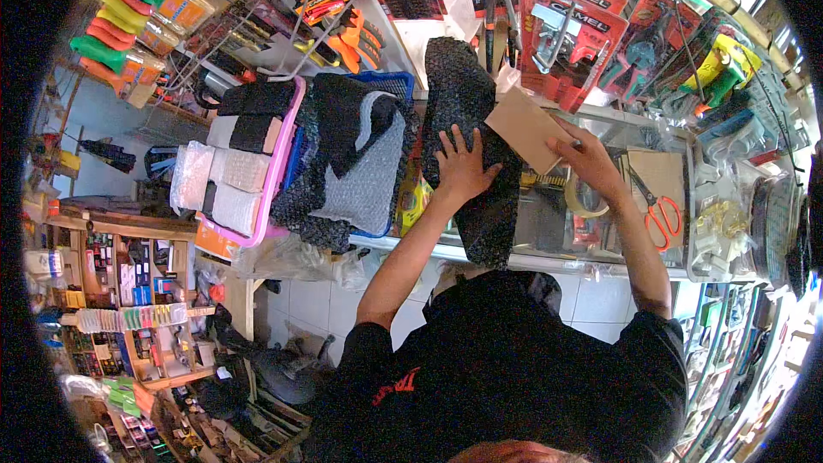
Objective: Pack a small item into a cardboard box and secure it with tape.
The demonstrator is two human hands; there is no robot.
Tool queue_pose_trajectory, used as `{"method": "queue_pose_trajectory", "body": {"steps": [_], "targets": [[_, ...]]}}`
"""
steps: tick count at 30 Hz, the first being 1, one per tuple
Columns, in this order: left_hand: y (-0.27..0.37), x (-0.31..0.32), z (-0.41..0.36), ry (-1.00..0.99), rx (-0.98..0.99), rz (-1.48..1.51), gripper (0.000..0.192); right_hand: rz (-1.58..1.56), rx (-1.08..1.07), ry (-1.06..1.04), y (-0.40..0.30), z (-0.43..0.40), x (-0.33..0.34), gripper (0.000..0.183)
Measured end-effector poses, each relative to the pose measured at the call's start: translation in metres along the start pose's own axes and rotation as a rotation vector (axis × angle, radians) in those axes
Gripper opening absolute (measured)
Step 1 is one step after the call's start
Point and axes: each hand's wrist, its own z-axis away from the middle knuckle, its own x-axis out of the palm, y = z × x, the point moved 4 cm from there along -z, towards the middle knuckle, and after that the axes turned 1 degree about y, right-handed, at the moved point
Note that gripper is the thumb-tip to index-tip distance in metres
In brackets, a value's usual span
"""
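A long strip of black bubble wrap (460,93) lies across the glass counter (559,257), its near end hanging over the front edge by my black shirt. Spread flat on the strip, my left hand (464,170) has its fingers apart. My right hand (582,157) grips a flat piece of brown cardboard (524,125), tilted over the right side of the wrap. Below my right wrist is a roll of tape (584,199). Farther right, scissors with orange handles (662,215) rest by a sheet of brown cardboard (662,173).
To the left stand a blue basket (391,222) with black and grey bubble wrap and a pink basket (278,173) of wrapped parcels. Packaged tools (569,38) hang along the far side. A clear tray (691,206) with small parts is at the right.
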Motion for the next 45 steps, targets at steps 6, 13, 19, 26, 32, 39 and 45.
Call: {"method": "queue_pose_trajectory", "body": {"steps": [6,13,19,26,32,39,45], "targets": [[-0.002,-0.004,0.004,0.031,0.041,0.138,0.084,-0.611,0.399,-0.151,-0.012,0.028,0.006,0.048],[-0.009,-0.035,0.061,0.075,0.228,0.215,0.056,-0.815,0.485,-0.243,-0.016,0.001,0.051,0.057],[-0.035,-0.051,0.130,-0.064,0.302,0.377,0.046,-0.462,0.270,-0.337,-0.016,-0.029,0.075,0.064],[-0.050,-0.023,0.187,0.004,0.182,0.040,0.070,-0.426,0.350,-0.345,0.007,-0.031,0.080,0.066],[0.015,-0.022,0.184,-0.109,0.335,0.069,0.108,-0.419,0.456,-0.275,0.022,-0.020,0.068,0.061],[0.017,0.030,0.190,0.052,0.420,-0.090,0.094,-0.374,0.418,-0.166,0.027,-0.003,0.042,0.062],[0.021,0.008,0.197,0.022,0.429,0.177,0.088,-0.019,0.083,-0.119,-0.002,0.010,0.036,0.064]]}}
